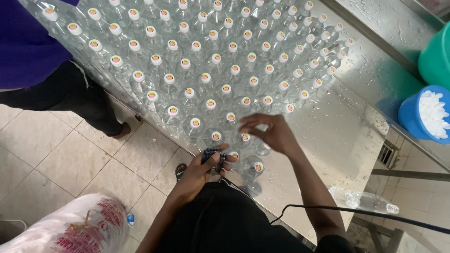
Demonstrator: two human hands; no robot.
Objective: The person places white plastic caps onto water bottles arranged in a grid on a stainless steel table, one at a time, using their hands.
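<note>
While a small dark bundle (212, 157), perhaps labels, is pinched in the left hand (199, 174), the right hand (272, 133) is held open over capped clear bottles (215, 84) massed on a wet steel table (337, 136); beyond, white caps are heaped in a blue tub (412, 117).

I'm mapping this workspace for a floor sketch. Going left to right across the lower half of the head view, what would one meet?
White printed sack → left hand holding a small dark object → right hand over the capped clear bottles → wet steel table → bottle lying on its side → blue tub of white caps.
</note>
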